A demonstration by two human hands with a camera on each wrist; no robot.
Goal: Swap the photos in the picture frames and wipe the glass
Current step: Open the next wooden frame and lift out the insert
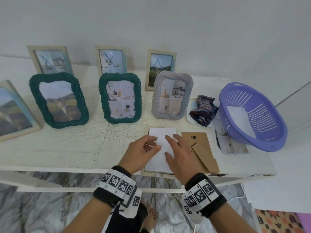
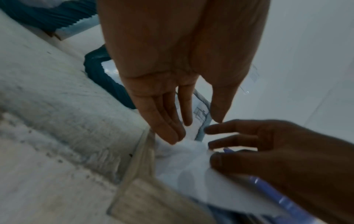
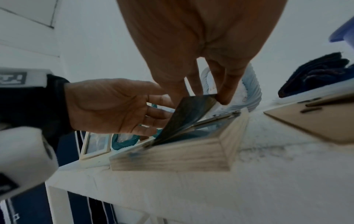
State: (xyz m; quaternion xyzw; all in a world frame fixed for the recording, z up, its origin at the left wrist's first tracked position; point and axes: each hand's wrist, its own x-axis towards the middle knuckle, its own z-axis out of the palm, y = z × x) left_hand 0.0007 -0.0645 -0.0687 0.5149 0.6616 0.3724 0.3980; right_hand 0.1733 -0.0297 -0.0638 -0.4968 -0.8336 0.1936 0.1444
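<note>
White counter [image 1: 67,148] carries your face-down wooden frame [image 3: 172,157] at its front edge. Your right hand [image 1: 181,153] pinches the photo [image 1: 161,145] lifted from it; your left hand [image 1: 141,150] rests flat, fingers relaxed, on the photo.

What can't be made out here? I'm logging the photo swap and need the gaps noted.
- Photo in the head view: its white back faces up, so the image is hidden.
- Open frame: mostly covered by the photo and both hands in the head view.
- Loose prints beside the basket: part tucked under it, too small to read.
- Left wrist view: blurred.
</note>
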